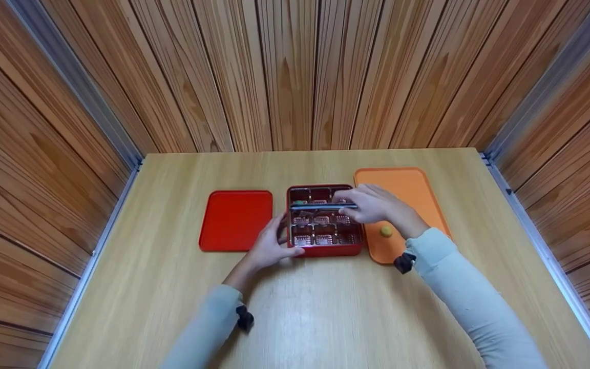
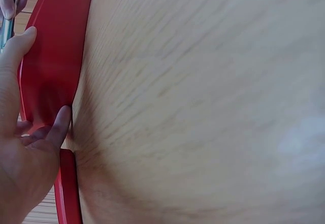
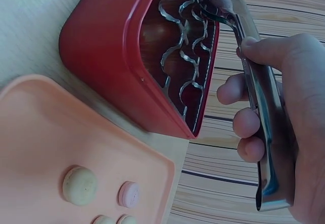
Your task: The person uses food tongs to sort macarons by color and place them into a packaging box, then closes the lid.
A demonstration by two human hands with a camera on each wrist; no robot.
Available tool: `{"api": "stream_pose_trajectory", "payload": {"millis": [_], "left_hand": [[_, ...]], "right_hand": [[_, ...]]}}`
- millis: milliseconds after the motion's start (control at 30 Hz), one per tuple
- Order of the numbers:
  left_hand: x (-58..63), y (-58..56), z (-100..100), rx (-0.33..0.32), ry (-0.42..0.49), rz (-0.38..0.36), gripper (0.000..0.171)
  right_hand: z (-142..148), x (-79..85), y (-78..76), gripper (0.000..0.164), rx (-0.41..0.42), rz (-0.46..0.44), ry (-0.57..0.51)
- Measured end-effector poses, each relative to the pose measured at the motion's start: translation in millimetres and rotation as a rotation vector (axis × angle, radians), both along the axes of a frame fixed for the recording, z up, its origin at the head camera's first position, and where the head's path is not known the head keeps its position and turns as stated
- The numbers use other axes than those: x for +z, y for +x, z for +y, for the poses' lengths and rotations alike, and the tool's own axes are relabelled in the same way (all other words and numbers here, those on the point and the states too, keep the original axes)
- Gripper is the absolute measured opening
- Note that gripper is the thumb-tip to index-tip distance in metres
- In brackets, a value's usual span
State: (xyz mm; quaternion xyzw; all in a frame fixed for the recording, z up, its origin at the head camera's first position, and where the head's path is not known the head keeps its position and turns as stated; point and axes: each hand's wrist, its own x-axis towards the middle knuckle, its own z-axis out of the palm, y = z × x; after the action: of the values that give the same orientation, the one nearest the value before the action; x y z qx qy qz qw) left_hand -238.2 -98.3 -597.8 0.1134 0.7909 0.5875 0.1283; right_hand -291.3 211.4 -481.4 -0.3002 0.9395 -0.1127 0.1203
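Note:
A red box [image 1: 325, 251] holds a clear plastic insert [image 1: 323, 220] divided into compartments. My left hand [image 1: 269, 243] holds the box at its near left corner, thumb on the front and fingers along the left side. Metal tongs [image 3: 266, 127] are gripped in my right hand [image 3: 304, 97], above the box. Their fork-like end [image 3: 216, 0] reaches over the far left compartments. Something small and green [image 1: 299, 203] shows by that end; whether the tongs pinch it is unclear. A yellowish macaron [image 3: 79, 185] and a pink one [image 3: 129, 194] lie on an orange tray [image 3: 45, 132].
Left of the box lies a flat red square lid or tray [image 1: 236, 220]. The orange tray stands close along the box's right side, partly under my right forearm. More pale macarons [image 3: 104, 219] show at the edge of the right wrist view. A wooden wall [image 1: 285, 77] rises behind the table [image 1: 285, 318].

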Motion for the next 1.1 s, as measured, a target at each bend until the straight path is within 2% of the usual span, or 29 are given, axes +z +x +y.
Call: {"api": "stream_pose_trajectory", "payload": {"millis": [567, 733, 933, 1100], "left_hand": [[1.5, -1.0, -2, 0.017, -0.054, -0.043, 0.122], [0.4, -1.6, -2, 0.02, -0.054, -0.028, 0.121], [-1.1, -1.8, -1, -0.01, -0.014, 0.031, 0.122], [-2.5, -1.1, -2, -0.012, -0.003, 0.031, 0.123]], "right_hand": [[10, 2.0, 4.5, 0.048, -0.066, -0.022, -0.003], [24, 3.5, 6.4, 0.052, -0.091, -0.037, -0.028], [49, 0.7, 6.1, 0.05, -0.056, -0.03, -0.104], [70, -0.6, 8.1, 0.046, -0.065, 0.006, -0.12]]}}
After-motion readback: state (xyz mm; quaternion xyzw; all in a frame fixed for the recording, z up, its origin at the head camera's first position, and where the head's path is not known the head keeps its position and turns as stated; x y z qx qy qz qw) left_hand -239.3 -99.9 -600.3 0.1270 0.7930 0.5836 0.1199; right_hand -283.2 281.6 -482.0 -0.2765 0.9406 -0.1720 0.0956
